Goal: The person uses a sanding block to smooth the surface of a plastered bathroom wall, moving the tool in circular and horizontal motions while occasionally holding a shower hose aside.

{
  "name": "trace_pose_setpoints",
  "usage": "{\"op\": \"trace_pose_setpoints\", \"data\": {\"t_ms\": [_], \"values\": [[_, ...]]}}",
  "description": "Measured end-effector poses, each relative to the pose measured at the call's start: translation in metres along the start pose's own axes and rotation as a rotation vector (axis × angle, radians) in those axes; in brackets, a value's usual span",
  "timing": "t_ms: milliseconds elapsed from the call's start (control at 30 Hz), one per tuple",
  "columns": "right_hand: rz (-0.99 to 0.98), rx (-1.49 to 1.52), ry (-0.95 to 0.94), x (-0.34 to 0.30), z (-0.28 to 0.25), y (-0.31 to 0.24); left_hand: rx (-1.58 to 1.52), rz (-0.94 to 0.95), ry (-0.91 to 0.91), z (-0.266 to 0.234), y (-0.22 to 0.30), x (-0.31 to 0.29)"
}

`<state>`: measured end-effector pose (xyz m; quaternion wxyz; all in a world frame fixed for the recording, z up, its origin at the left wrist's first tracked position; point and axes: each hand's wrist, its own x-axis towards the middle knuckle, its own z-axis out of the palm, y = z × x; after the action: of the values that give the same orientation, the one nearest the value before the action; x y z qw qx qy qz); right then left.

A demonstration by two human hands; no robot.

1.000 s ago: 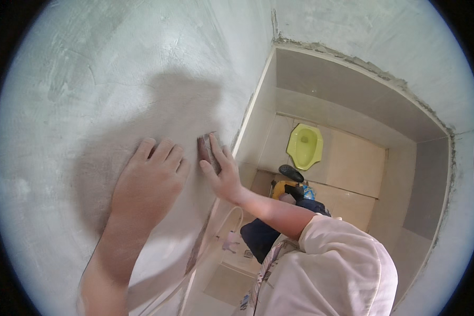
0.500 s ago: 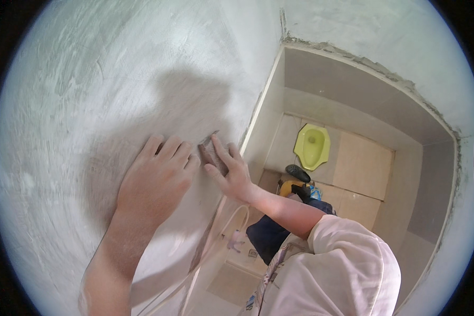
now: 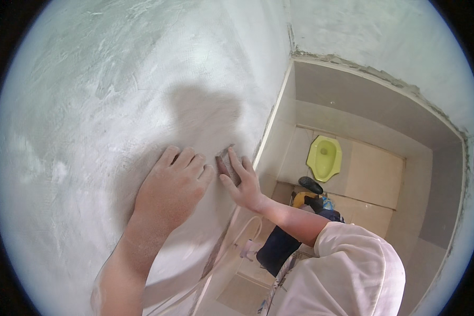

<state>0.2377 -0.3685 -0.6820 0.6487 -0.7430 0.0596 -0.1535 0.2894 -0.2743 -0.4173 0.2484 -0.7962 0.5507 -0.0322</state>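
Note:
My left hand (image 3: 171, 189), coated in pale dust, lies against the whitish plastered wall (image 3: 105, 126) with its fingers a little apart. I see nothing in it, though the palm side is hidden. Just to its right, my right hand (image 3: 243, 185) presses a small brown piece of sandpaper (image 3: 222, 166) to the same wall. The fingers lie over the piece, covering much of it; its dark edge shows on the left and past the fingertips. Both hands are close to the wall's tiled border.
Below on the right is a tiled recess with a yellow-green squat toilet (image 3: 324, 158). A dark shoe (image 3: 310, 185) shows near it. A pale hose (image 3: 255, 221) loops beside the wall. Rough mortar (image 3: 374, 71) runs along the upper tile edge.
The whole view has shifted, so everything sits lower and further right. My left hand has moved slightly closer to the right one. The right hand keeps the sandpaper against the wall.

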Motion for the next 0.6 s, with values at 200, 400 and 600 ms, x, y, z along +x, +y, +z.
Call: {"op": "trace_pose_setpoints", "data": {"t_ms": [200, 400, 600], "values": [[0.221, 0.02, 0.168, 0.02, 0.0, 0.064, -0.04, 0.017, -0.004, 0.0, 0.003, 0.005], [0.014, 0.013, 0.1, 0.017, -0.007, 0.001, 0.003, 0.023, -0.032, 0.009, 0.0, 0.003], [-0.048, -0.124, 0.028, 0.017, -0.006, 0.042, 0.019, 0.038, 0.013, 0.01, 0.0, 0.005]]}}
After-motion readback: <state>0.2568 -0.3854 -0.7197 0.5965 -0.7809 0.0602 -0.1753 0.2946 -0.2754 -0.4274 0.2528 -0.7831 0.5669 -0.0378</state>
